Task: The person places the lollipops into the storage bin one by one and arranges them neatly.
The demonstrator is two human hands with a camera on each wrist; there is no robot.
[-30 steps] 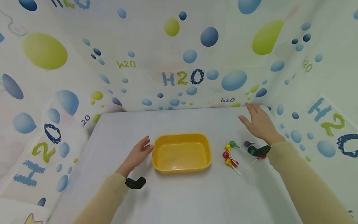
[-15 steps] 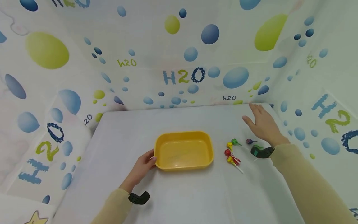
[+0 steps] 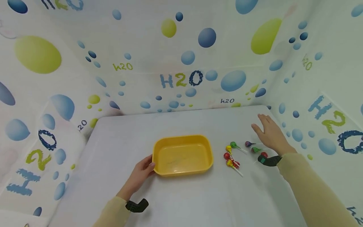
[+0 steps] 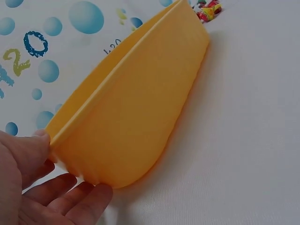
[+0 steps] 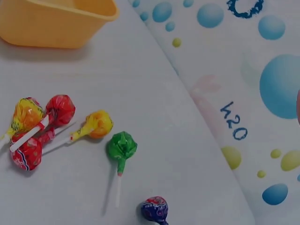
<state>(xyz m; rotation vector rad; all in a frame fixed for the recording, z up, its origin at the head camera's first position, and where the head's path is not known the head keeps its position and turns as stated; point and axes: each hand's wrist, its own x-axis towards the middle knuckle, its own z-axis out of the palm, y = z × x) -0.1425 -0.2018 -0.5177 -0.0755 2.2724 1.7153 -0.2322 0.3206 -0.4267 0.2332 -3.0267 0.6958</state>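
On the spotted backdrop (image 3: 141,37), a large "H2O" (image 3: 181,79) and a smaller green "h2O" (image 3: 123,66) stand above the table's (image 3: 127,132) far edge, a small dark "h2O" (image 3: 227,101) sits just over that edge toward the far right corner, and large tilted "H2O" lettering (image 3: 38,160) runs beyond the left and right edges.

Plain, pale beige long sleeves cover both arms: the left sleeve (image 3: 113,213) and the right sleeve (image 3: 314,189) match, each ending at the wrist. The left hand (image 3: 139,173) and right hand (image 3: 271,134) are bare. A black, bent, blocky device sits at each wrist; the left device (image 3: 137,206) looks all dark, while the right device (image 3: 271,161) bears a small green patch (image 3: 262,160).
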